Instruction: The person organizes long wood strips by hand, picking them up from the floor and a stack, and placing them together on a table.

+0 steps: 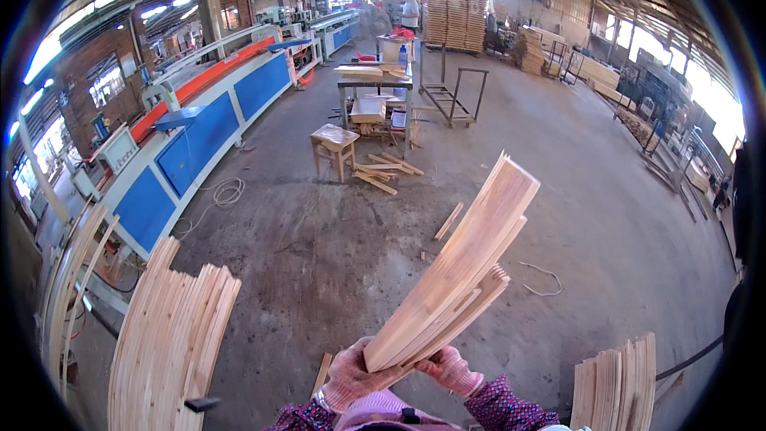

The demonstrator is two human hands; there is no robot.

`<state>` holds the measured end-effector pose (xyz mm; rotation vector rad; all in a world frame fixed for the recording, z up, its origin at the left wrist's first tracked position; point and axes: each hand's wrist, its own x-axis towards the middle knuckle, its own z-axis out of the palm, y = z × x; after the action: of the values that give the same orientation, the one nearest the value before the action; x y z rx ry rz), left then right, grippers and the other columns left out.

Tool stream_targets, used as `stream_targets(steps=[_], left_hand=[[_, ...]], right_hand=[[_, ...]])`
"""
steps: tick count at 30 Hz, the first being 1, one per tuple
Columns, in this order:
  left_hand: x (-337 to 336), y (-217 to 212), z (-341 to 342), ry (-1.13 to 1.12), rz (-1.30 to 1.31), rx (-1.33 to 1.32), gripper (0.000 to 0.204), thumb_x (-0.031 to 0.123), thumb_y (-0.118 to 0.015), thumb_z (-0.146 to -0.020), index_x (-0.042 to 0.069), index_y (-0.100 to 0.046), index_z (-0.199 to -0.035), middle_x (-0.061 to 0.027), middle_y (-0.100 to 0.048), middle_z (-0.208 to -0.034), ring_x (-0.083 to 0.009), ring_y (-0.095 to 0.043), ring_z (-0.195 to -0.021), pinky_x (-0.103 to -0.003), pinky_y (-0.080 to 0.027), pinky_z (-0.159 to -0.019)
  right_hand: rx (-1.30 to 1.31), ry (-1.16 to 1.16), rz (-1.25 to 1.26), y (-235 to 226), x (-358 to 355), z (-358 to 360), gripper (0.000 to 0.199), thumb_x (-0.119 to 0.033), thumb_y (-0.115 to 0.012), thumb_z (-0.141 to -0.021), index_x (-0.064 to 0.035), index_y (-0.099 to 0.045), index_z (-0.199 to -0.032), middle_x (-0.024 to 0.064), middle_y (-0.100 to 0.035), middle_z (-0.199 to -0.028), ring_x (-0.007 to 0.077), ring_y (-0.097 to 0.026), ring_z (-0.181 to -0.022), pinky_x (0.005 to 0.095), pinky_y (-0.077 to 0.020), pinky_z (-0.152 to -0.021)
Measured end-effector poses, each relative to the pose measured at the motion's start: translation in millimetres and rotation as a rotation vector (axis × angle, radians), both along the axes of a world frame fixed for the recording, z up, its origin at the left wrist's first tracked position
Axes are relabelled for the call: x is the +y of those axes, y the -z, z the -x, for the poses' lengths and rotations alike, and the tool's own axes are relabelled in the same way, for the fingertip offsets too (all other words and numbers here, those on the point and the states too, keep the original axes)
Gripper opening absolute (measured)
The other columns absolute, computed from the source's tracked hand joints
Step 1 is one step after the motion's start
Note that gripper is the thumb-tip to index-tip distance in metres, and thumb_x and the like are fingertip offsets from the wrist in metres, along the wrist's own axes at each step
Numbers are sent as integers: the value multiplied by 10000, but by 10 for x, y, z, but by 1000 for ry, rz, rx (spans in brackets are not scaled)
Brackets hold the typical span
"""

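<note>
A bundle of wooden boards (455, 271) of uneven lengths slants up and away to the right in front of me. My left hand (355, 373), in a pinkish work glove, is closed round the lower left end of the bundle. On the other side, my right hand (451, 370), gloved alike, grips the bundle's lower right edge; some of its fingers are hidden by the wood. To my left stands a tall row of boards (171, 335) packed side by side. A smaller row of boards (613, 387) stands at my lower right.
A long blue and white machine (203, 140) lines the left side. Ahead are a wooden stool (333, 142), a workbench (375, 82), scrap wood strips (383, 172) and a metal cart (455, 96). A cord (542, 279) lies on the floor. One person (409, 12) stands far back.
</note>
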<state>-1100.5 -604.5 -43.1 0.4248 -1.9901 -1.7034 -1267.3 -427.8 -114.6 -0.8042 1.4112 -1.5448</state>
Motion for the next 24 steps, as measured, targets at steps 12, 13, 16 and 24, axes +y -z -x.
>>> stream_targets(steps=[12,13,16,24], left_hand=[[-2802,-818,2488,113,259,-247,634,487,-802,-731,128,-611,-1218,-129,-709,-1027,-291,-691,-980,-380,-544,-827],[-3048,-841,2648,103,271,-275,635,459,-810,-723,153,-597,-1238,-124,-708,-1031,-292,-689,-984,-384,-544,-836],[-3868,-864,3096,50,237,-285,633,444,-817,-719,170,-589,-1242,-117,-708,-1035,-294,-688,-988,-392,-540,-852],[-6195,-1067,3991,-147,195,-338,740,275,-858,-715,103,-506,-1342,-123,-668,-1163,-237,-649,-1094,-348,-503,-936]], right_hand=[[55,231,-23,-370,-2583,2190,411,-237,-721,-910,37,-602,-1192,90,-693,-1084,165,-617,-995,337,-522,-891],[46,232,-29,-321,-2837,2335,410,-236,-717,-913,42,-600,-1191,94,-693,-1084,166,-617,-996,338,-522,-891],[-38,188,44,-302,-3817,2836,422,-243,-722,-908,51,-600,-1185,95,-690,-1081,161,-615,-992,334,-519,-886],[-34,24,-27,-363,-6412,3953,487,-328,-760,-874,17,-612,-1184,55,-676,-1017,144,-616,-884,308,-532,-772]])
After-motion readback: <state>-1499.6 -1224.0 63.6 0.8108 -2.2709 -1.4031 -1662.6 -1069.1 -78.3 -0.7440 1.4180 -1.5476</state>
